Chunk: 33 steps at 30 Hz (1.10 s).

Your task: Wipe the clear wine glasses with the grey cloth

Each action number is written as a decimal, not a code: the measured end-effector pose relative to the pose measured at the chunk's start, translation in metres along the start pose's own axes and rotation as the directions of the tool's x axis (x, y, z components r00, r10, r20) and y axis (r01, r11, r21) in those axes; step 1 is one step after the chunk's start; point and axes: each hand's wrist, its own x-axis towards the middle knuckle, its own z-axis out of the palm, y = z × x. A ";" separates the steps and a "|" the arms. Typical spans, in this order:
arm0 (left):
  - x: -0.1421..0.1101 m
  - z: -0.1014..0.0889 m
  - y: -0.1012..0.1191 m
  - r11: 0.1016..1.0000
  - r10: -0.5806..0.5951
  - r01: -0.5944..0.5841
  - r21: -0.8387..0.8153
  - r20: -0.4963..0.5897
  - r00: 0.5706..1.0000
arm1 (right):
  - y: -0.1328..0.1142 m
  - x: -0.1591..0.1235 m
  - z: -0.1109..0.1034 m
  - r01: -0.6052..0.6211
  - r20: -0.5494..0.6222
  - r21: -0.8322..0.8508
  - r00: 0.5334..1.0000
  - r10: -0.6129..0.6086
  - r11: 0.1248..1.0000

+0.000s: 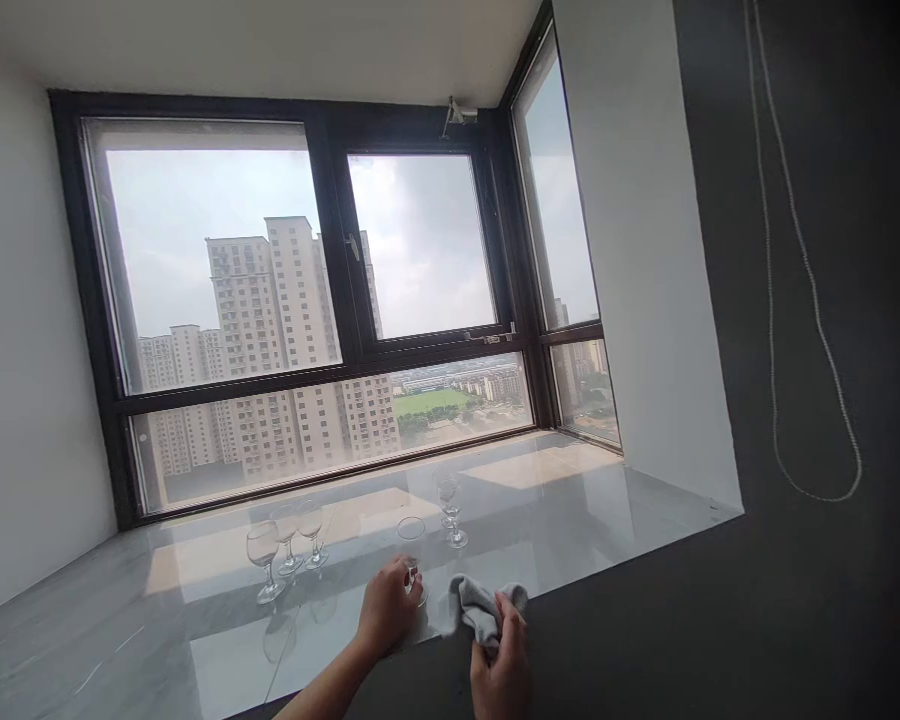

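My left hand (386, 608) is closed around the stem of a clear wine glass (411, 533), which is upright at the front part of the sill. Just to the right, my right hand (501, 660) grips a crumpled grey cloth (480, 603) near the sill's front edge. Cloth and glass are apart. Left of my hands stand several more stemmed glasses, the nearest wine glass (263, 552) in front of the others. Behind the cloth, another wine glass (452, 515) stands upright, partly overlapping one more behind it.
The glossy grey stone windowsill (570, 520) reflects the light and ends in a front edge close to my hands. A dark-framed window (349, 340) runs along its back. A looped beaded cord (817, 300) hangs on the dark wall at the right.
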 end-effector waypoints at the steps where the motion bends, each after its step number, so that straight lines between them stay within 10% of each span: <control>1: 0.000 0.000 0.000 1.000 0.001 -0.001 -0.003 -0.003 1.000 | 0.000 0.000 0.000 0.001 0.001 0.000 1.000 -0.001 1.000; 33: 0.001 0.000 0.000 1.000 0.004 -0.004 -0.018 -0.013 1.000 | -0.004 0.000 -0.004 -0.047 0.034 0.010 0.998 0.047 0.999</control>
